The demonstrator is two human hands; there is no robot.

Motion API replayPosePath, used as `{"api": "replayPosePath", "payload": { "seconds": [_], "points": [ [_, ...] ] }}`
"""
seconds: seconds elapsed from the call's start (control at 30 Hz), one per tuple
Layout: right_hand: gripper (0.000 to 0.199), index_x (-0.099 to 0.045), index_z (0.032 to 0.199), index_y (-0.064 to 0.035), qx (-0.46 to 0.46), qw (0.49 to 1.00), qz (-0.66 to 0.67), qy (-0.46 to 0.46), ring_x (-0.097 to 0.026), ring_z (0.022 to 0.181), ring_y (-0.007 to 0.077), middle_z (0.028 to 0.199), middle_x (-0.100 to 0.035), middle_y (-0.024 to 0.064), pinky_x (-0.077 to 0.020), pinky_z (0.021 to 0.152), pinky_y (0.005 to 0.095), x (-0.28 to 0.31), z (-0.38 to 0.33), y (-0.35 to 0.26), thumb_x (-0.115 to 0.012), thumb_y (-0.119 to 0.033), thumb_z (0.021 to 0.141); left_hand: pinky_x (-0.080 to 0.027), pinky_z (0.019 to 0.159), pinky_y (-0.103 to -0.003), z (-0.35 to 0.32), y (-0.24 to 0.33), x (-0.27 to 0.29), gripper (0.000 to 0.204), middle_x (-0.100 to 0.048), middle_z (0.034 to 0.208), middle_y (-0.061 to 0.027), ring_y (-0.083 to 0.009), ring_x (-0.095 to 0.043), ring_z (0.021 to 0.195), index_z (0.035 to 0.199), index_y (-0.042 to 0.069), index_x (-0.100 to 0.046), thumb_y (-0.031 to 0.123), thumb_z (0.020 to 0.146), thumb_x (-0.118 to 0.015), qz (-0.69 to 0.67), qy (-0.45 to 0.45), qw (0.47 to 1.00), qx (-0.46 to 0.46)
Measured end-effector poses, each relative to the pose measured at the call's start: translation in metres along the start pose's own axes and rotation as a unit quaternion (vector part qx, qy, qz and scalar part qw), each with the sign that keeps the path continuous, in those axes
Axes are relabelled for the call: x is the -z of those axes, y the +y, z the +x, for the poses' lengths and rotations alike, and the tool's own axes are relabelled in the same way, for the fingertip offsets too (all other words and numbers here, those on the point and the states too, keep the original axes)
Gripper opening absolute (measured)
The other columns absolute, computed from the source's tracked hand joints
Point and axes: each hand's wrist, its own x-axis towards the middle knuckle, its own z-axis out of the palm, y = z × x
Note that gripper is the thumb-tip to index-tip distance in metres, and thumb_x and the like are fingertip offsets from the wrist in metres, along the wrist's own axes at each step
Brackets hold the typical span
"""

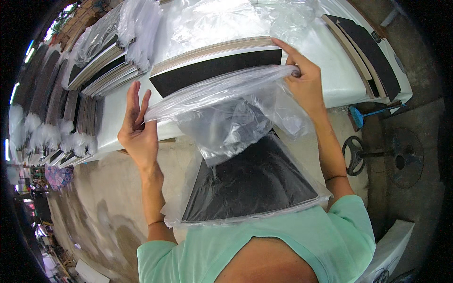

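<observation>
A clear plastic bag (212,101) is stretched between my two hands, its gathered mouth along the table's near edge. A flat black board (250,181) shows through the film and leans against my shirt. My left hand (139,127) pinches the bag's left end, with some fingers pointing up. My right hand (304,78) grips the right end, one finger reaching along the corner of a stack of boards (217,66). That stack, black on its near face with pale layered edges, stands on the table just beyond the bag.
The table is covered in white sheeting (325,75), with loose clear film (217,23) at the back. More stacked boards (108,66) stand left, and black boards (368,52) lie right. A blue brush-like tool (358,117) and a fan (401,162) are right of the table.
</observation>
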Motion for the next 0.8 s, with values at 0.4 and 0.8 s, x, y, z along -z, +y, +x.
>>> {"api": "replayPosePath", "payload": {
  "seconds": [0.4, 0.8],
  "points": [
    [0.026, -0.064, 0.094, 0.0060, -0.268, 0.876, 0.306, -0.258, -0.054, 0.071, 0.0083, 0.093, -0.062, 0.0070, -0.0412, 0.058, 0.0199, 0.045, -0.017, -0.004, -0.068, -0.010, 0.073, -0.044, 0.093, -0.045, 0.022, -0.005, 0.035, 0.059, -0.044, 0.129, -0.0217, -0.0375, -0.043, 0.118, 0.119, -0.010, -0.048, -0.019, 0.061, -0.046, -0.322, -0.191, 0.879, 0.296],
    [0.027, -0.060, 0.099, 0.0032, -0.479, 0.749, 0.432, -0.154, -0.059, 0.089, 0.0205, 0.099, -0.062, 0.0107, -0.0461, 0.079, 0.0327, -0.026, -0.145, 0.156, -0.065, -0.008, 0.075, -0.050, 0.081, -0.033, -0.207, -0.184, 0.058, 0.033, -0.061, 0.103, -0.0100, -0.0211, -0.059, 0.091, 0.109, 0.001, -0.054, 0.005, 0.078, -0.060, -0.385, -0.106, 0.670, 0.627]
  ]
}}
